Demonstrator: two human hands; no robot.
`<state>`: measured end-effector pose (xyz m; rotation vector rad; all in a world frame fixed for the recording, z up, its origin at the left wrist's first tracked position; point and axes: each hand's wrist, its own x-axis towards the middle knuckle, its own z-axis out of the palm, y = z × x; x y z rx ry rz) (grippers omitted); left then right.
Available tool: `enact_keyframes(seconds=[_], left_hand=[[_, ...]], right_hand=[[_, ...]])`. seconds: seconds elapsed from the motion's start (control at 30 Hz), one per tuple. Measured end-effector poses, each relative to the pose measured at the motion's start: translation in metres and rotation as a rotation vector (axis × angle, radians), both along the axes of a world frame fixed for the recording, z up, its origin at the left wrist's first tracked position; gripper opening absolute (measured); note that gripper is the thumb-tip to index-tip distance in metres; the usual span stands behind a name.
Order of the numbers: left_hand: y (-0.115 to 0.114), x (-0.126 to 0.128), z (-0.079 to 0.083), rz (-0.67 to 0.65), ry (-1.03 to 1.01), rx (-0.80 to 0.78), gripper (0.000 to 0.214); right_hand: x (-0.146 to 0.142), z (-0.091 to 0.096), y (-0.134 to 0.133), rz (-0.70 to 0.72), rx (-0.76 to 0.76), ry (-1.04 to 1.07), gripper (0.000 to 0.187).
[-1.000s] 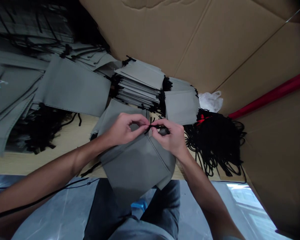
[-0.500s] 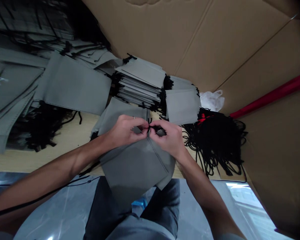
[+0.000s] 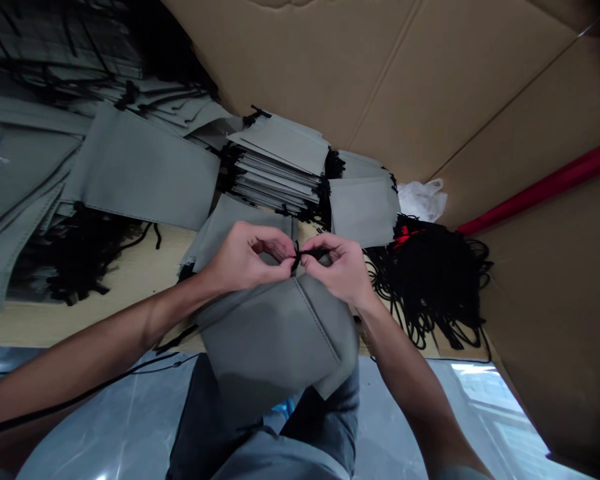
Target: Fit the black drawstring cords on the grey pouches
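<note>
Both hands meet over the table's front edge, pinching a short black cord (image 3: 297,256) between them. My left hand (image 3: 253,257) is closed with thumb and fingertips on the cord from the left. From the other side my right hand (image 3: 341,267) pinches it too, fingers curled. Below the cord hangs a grey stitched fabric pouch (image 3: 275,333), its lower part over my lap. Another grey piece (image 3: 245,217) lies on the table behind my left hand. Whether the cord is knotted is hidden by the fingertips.
A heap of black cords (image 3: 430,280) lies at the right, with a white plastic bag (image 3: 423,200) behind it. Stacked grey pouches (image 3: 280,177) stand at the back, more grey pieces (image 3: 145,167) at the left. A cardboard wall (image 3: 300,67) bounds the back.
My fingers have drawn in tighter around the black cord, and less of its ends shows above. The grey pouch has shifted slightly, its right side bulging outward.
</note>
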<state>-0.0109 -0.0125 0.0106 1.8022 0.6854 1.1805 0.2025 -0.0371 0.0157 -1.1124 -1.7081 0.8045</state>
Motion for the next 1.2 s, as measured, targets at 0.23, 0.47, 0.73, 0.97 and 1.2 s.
enact_keyframes(seconds=[0.23,0.47,0.73,0.97,1.2], left_hand=[[0.002,-0.003,0.004,0.086,0.102,0.216,0.007],[0.008,-0.006,-0.012,0.168,0.263,0.695,0.009],[0.002,-0.005,-0.003,0.186,0.181,0.582,0.005],[-0.002,-0.001,0.005,0.075,-0.028,0.127,0.008],[0.002,-0.003,0.001,0.153,0.107,0.400,0.007]], right_hand=[[0.002,0.001,0.000,-0.001,0.038,0.024,0.012],[0.002,0.001,-0.006,-0.046,0.218,-0.265,0.015],[0.000,0.002,-0.007,-0.058,0.209,-0.169,0.012],[-0.001,-0.002,0.004,-0.029,-0.045,0.144,0.018],[0.000,0.003,-0.006,-0.008,0.227,-0.094,0.020]])
